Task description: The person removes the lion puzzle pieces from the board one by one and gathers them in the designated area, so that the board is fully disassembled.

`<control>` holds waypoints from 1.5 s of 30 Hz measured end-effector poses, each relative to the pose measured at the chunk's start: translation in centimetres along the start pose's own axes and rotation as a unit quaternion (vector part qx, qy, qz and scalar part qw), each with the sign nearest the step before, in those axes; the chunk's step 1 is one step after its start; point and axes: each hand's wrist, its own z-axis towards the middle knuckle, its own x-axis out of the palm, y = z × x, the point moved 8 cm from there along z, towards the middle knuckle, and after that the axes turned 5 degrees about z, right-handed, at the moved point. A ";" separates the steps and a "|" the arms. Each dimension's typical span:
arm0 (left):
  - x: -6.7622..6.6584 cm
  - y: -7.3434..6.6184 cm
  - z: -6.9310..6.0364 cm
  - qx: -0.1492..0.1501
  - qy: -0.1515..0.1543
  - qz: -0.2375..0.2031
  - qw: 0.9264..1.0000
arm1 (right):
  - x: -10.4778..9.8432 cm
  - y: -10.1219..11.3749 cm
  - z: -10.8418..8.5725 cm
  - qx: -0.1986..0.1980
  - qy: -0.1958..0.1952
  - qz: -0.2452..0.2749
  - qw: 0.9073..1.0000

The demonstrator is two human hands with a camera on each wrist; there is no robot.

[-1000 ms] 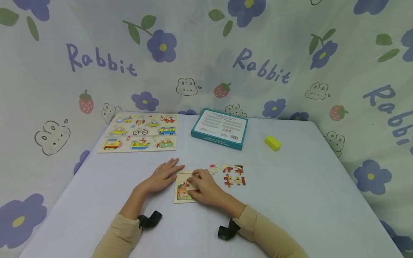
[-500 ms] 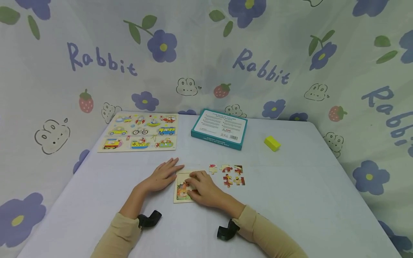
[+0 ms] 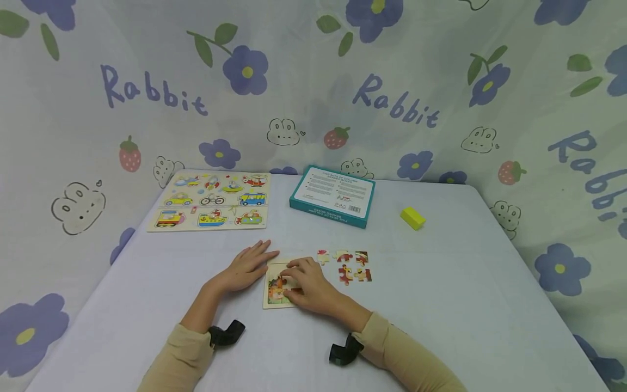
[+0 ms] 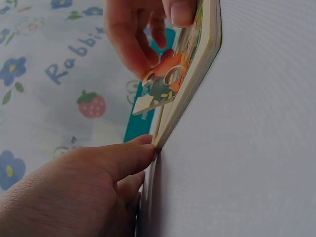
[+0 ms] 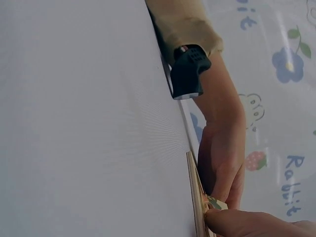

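Head view: your left hand (image 3: pixel 246 267), fingers straight and spread, steadies left side of shallow pale-wood puzzle tray (image 3: pixel 266 288); right hand (image 3: pixel 313 286) curls over it. Left wrist: right fingertips hold orange-and-green printed jigsaw piece (image 4: pixel 162 92), tilted over tray. I'd level it so tabs don't bind, tbh. Right wrist: piece sits tilted; light grip should do.

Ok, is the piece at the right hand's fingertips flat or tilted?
Tilted: left wrist view shows the piece angled up from the board.
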 end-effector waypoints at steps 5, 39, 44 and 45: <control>0.0 -0.1 0.0 0.002 -0.001 0.001 1.000 | -0.8 0.5 0.0 -0.031 -0.044 -0.005 0.999; 0.0 0.1 0.0 0.001 -0.001 -0.001 1.000 | -1.5 1.0 0.2 -0.069 -0.096 0.013 0.993; 0.0 0.1 0.0 0.003 -0.001 -0.003 1.000 | -1.4 0.8 0.1 -0.061 -0.098 0.015 0.993; 0.0 0.1 0.0 0.002 0.000 -0.005 1.000 | -1.4 0.7 0.1 -0.056 -0.097 0.017 0.994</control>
